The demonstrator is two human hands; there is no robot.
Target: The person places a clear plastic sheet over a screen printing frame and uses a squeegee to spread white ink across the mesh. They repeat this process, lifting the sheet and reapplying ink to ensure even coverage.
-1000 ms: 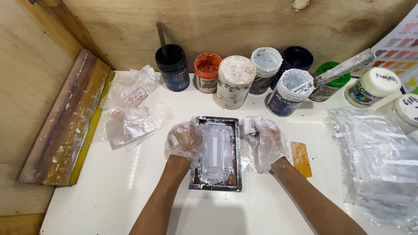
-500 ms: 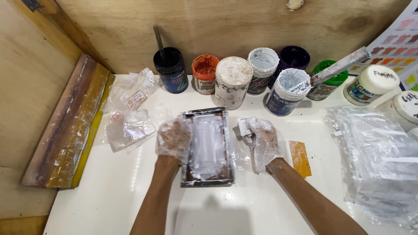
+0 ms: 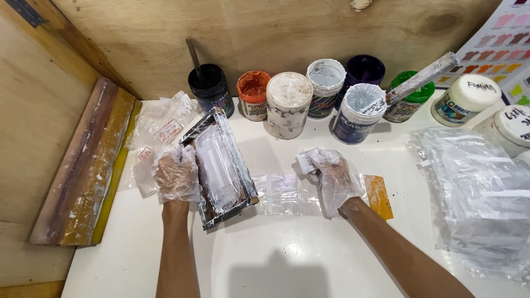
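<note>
Frame: we see a small rectangular dark-framed printing screen smeared with white ink [image 3: 221, 168], tilted up on its left long edge, its far end pointing at the jars, its near right corner touching the white worktop [image 3: 276, 259].
Frame hold: our left hand in a clear plastic glove [image 3: 176, 174] clasps the frame's left side.
Bag: a small clear plastic bag [image 3: 284, 193] lies flat on the worktop just right of the frame.
Bag hold: our gloved right hand [image 3: 331, 176] presses the bag's right end.
</note>
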